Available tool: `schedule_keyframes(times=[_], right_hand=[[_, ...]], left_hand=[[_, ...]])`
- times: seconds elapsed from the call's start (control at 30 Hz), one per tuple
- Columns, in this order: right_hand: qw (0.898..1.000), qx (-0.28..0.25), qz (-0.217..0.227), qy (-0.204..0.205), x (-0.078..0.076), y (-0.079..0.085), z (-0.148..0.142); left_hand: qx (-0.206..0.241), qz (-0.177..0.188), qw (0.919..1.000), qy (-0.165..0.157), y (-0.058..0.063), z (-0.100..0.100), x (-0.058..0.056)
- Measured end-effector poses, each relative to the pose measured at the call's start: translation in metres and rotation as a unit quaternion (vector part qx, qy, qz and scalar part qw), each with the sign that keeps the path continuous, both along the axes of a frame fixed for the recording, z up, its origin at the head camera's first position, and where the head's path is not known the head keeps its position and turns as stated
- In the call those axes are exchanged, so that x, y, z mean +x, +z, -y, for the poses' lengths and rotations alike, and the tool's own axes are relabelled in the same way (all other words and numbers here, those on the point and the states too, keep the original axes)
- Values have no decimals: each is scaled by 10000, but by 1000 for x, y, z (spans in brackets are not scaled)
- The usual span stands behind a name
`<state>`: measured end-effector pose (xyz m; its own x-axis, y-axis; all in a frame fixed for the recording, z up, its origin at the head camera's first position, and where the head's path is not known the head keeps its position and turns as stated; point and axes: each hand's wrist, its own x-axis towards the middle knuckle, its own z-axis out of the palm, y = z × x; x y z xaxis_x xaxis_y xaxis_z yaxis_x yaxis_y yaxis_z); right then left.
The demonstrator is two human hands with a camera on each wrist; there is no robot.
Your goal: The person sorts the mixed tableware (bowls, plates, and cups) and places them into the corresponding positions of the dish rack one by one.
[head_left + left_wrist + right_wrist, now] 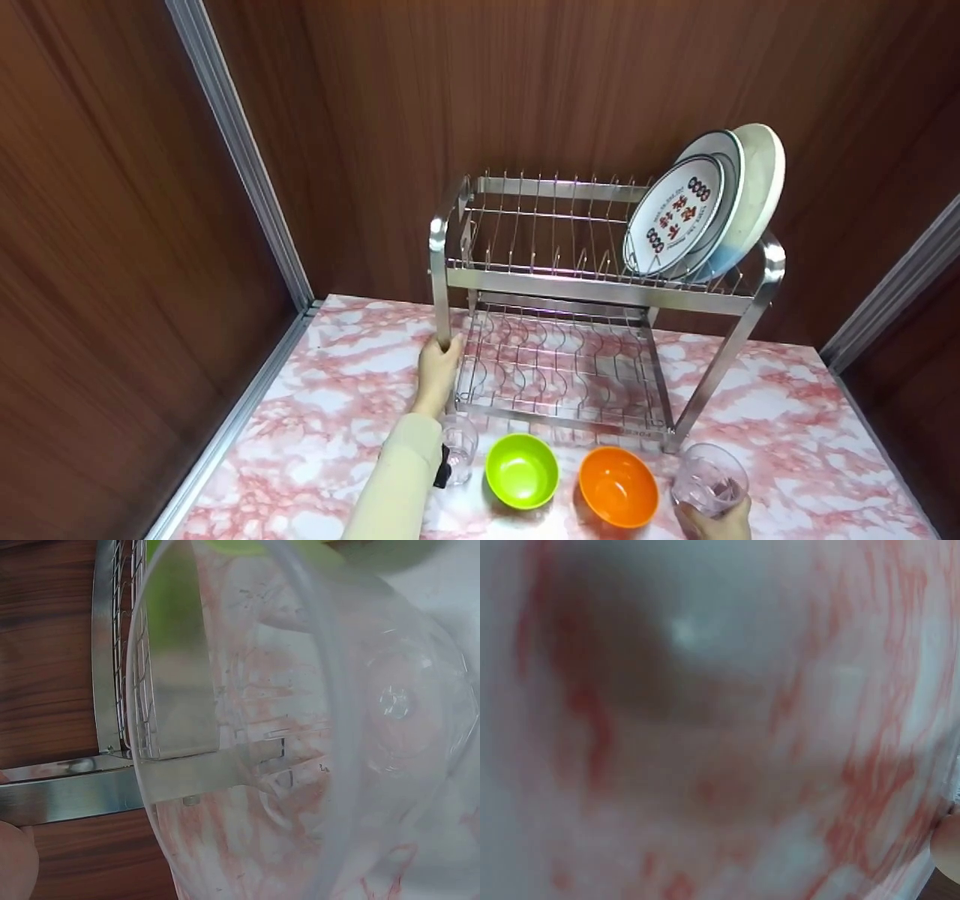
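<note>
Head view: one cream sleeve (394,484) nearest; left hand (437,375) grips one post (442,307) of one rack (600,291) bearing at least three plates (671,217). Right hand (721,523), fingers grasping one glass (709,472), right of two bowls (523,471); second glass (463,450) left. Left wrist: second glass foremost. Right wrist: mostly blurred.

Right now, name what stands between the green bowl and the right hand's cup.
The orange bowl stands between the green bowl and that clear cup, in the head view.

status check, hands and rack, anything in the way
Left hand grips rack; right hand holds clear cup. Possibly in the way: green bowl, orange bowl, second cup in front of rack.
</note>
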<state>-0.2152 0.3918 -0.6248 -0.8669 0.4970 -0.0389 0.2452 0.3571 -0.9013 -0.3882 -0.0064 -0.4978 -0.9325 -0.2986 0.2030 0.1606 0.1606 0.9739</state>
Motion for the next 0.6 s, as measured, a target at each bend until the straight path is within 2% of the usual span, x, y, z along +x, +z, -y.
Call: schedule_keyframes(times=[0.23,0.3,0.37,0.43,0.5,0.6], right_hand=[[9956,245,909,13,-1,6,-6],[9951,232,956,27,-1,7,-6],[9965,183,802,-119,1,8,-4],[9967,152,635,-483,3,7,0],[9933,66,376,-1087,4,6,7],[9777,232,241,-2072,6,4,18]], left_hand=[[-2,-17,10000,-5,-1,1,-1],[-1,-28,10000,-3,-1,1,-1],[-9,-38,10000,13,-1,1,-1],[-13,-49,10000,26,-1,1,-1],[-25,-46,10000,27,-1,1,-1],[-7,-44,10000,7,0,1,-1]])
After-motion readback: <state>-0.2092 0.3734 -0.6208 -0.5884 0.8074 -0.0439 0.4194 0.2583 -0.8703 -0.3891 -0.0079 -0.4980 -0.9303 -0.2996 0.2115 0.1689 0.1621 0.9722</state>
